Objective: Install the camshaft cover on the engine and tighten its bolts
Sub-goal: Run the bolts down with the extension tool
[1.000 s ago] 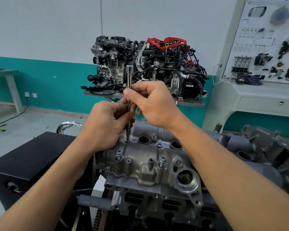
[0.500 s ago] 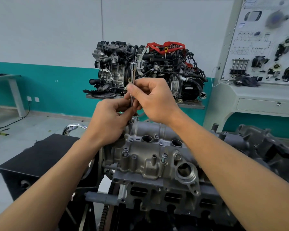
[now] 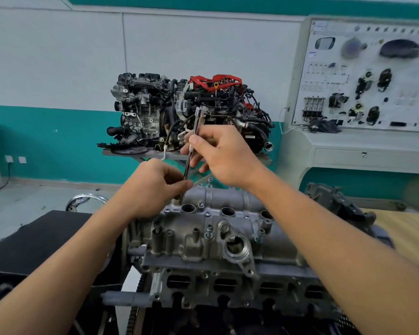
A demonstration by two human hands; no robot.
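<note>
The grey cast camshaft cover (image 3: 203, 240) sits on top of the engine (image 3: 228, 288) in front of me, with several bolts standing in its holes. A thin metal extension bar (image 3: 193, 141) leans slightly, its lower end at the cover's far left corner. My left hand (image 3: 153, 189) pinches the bar's lower part just above the cover. My right hand (image 3: 218, 153) grips the shaft higher up between thumb and fingers. The bar's tip is hidden behind my left hand. One raised bolt (image 3: 209, 182) stands on the far edge under my right hand.
A black box (image 3: 34, 247) stands left of the engine. Behind, two display engines (image 3: 189, 112) rest on a stand by the teal wall. A white parts board (image 3: 363, 81) is at the right, and another engine part (image 3: 336, 204) on a wooden bench.
The view has tilted up and pulled back a little. Both hands stay on the bar; my right hand has lifted a little away from my left, and the bar now leans slightly.
</note>
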